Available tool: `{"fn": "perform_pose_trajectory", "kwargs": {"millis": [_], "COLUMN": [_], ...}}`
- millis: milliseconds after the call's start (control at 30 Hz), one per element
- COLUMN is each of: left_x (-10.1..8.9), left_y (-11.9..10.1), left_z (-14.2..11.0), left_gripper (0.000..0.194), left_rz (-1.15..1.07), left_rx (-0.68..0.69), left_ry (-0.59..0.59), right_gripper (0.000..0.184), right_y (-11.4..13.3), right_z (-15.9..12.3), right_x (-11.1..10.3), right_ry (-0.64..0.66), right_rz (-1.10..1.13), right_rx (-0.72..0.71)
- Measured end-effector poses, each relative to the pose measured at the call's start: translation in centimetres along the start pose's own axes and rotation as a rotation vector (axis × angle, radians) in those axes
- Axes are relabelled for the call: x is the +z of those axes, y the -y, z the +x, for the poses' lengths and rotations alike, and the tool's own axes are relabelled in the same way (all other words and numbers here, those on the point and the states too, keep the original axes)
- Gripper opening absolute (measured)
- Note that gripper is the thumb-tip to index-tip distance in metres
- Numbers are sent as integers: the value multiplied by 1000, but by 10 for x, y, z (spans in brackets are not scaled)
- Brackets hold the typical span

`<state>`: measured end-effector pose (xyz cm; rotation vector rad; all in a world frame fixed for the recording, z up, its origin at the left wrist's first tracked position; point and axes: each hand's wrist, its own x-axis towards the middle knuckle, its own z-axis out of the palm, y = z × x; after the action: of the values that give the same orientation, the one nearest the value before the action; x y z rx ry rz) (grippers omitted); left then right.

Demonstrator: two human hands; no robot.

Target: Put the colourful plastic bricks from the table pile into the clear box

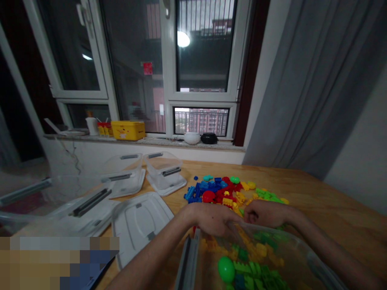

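Note:
A clear plastic bin (302,245) with grey latches stands close in front of me, with green and yellow building blocks seen in and through it. A green ball-like piece (226,269) is among them. My left hand (213,219) is bent down at the bin's far rim, its fingers blurred behind the clear plastic. Beside it, my right hand (264,213) is closed, fingers curled inward, just beyond the same rim. What it holds, if anything, is hidden. Just past both hands lies a spread of blocks, blue (208,187), red (231,186) and yellow (240,197).
Smaller clear bins (163,165) stand on white lids at the back left. A loose white lid (142,221) lies left of my arm, near a large clear bin (60,209). On the windowsill are a yellow box (128,130), a white pot (192,138) and a black pot (209,138).

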<state>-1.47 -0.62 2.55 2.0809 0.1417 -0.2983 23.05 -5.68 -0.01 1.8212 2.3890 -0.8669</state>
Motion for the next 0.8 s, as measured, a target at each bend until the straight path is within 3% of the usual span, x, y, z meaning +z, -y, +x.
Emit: {"fn": "perform_pose_trajectory", "kwargs": {"millis": [367, 800], "left_x": [-2, 1], "left_y": [5, 0], "left_z": [3, 0], "left_gripper": [63, 58], "left_rz": [-22, -44], "left_rx": [-14, -47], "left_ry": [43, 26], "right_gripper": [40, 34], "right_y": [-1, 4], "right_z": [2, -1], "right_x": [2, -2], "right_ry": [-23, -64], "right_rz": [-53, -11], "right_rx": [-18, -5]}}
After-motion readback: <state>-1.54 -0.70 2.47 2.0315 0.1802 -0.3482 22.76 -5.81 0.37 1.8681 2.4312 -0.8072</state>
